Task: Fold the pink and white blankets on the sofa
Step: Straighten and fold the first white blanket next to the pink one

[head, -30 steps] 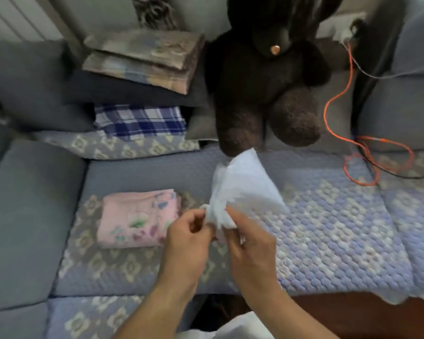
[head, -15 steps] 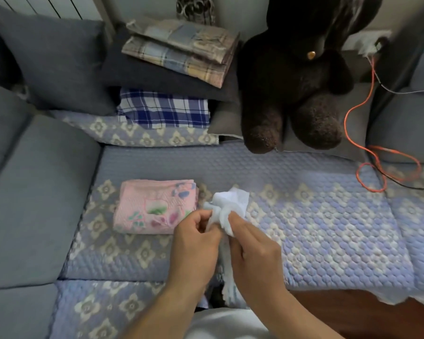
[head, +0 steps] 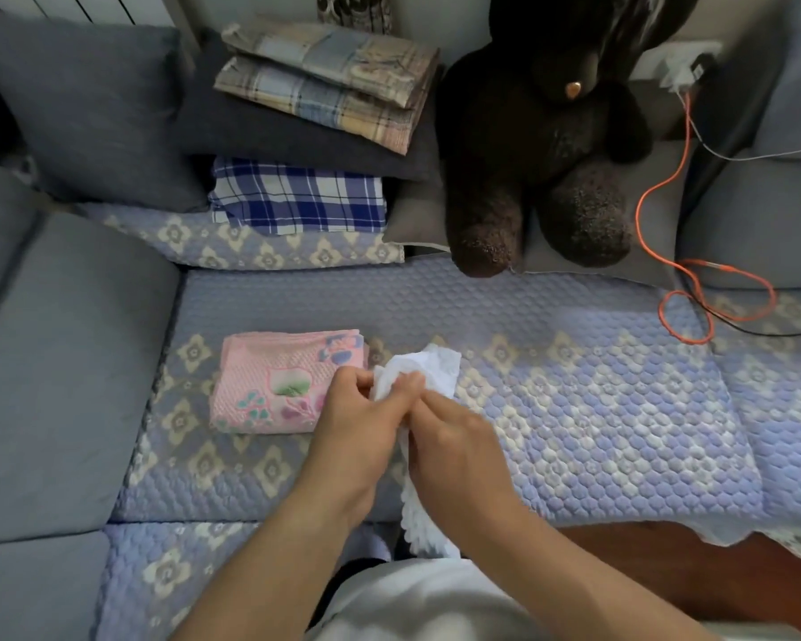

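A pink blanket point(head: 284, 380) with a flower pattern lies folded into a flat rectangle on the quilted sofa cover point(head: 574, 409). Right beside it, the white blanket point(head: 440, 370) is bunched up between both hands, with its scalloped edge hanging down past the sofa's front edge toward my lap. My left hand point(head: 359, 423) pinches the white cloth at its left side. My right hand point(head: 458, 444) grips the same bunch from the right, fingers curled over it. The two hands touch each other.
A big dark plush bear point(head: 546, 145) sits at the back. Folded plaid cloths point(head: 329, 81) and a blue checked one point(head: 297, 196) are stacked on grey cushions point(head: 84, 104) behind. An orange cable point(head: 667, 215) loops at the right. Grey seat cushions point(head: 56, 372) lie left.
The white blanket, raised and spread a second ago, has dropped and been gathered into a small bunch near the pink blanket. Both hands stayed close together.
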Available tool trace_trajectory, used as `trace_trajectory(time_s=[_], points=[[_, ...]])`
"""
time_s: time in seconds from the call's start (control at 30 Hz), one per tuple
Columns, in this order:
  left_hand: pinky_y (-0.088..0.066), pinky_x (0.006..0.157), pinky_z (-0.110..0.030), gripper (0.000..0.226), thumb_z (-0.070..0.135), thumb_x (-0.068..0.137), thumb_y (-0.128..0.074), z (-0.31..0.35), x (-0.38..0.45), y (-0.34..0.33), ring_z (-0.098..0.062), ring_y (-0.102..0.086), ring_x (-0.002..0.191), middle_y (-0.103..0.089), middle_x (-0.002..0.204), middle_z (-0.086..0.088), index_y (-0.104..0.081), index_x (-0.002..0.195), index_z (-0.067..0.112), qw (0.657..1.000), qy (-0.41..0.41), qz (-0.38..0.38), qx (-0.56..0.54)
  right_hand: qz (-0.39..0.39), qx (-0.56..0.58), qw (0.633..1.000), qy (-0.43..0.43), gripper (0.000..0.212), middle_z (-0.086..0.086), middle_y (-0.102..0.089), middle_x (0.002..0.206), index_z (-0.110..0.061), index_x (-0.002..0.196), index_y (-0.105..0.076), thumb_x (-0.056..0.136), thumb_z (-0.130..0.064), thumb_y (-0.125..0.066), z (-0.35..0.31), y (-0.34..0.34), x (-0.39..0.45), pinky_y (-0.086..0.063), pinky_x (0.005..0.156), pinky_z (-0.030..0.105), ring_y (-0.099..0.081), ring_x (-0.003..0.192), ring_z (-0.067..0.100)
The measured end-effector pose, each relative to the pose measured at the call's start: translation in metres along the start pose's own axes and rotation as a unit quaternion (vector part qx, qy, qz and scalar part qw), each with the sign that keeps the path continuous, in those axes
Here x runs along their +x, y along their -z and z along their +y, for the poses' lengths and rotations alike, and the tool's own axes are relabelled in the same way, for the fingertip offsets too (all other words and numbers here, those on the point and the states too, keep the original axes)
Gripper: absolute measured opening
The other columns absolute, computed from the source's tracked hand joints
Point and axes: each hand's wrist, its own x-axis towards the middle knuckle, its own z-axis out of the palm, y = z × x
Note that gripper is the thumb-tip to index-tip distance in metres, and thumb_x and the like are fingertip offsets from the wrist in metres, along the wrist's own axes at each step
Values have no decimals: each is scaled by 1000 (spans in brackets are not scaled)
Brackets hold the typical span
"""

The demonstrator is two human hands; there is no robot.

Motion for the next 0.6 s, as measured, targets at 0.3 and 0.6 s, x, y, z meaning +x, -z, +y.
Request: trace_trajectory(time_s=[0.3, 0.6], points=[[-62, 77, -37, 27, 8, 99, -60, 43, 14, -16, -22, -74, 89, -69, 107, -17, -50, 121, 18, 998, -37, -18, -43, 10, 205, 977, -64, 52, -30, -61, 89, -20, 127, -67, 85, 8, -55, 39, 33, 29, -43, 71, 6, -58, 81, -13], [-62, 81, -43, 21, -1, 95, -58, 94, 9, -42, -30, -70, 95, -65, 111, -22, -56, 115, 5, 964, -29, -43, -260, -65, 249, 906, -337, 30, -20, -68, 96, -39, 107, -64, 87, -16, -66, 106, -8, -73, -52, 75, 31, -63, 89, 2]])
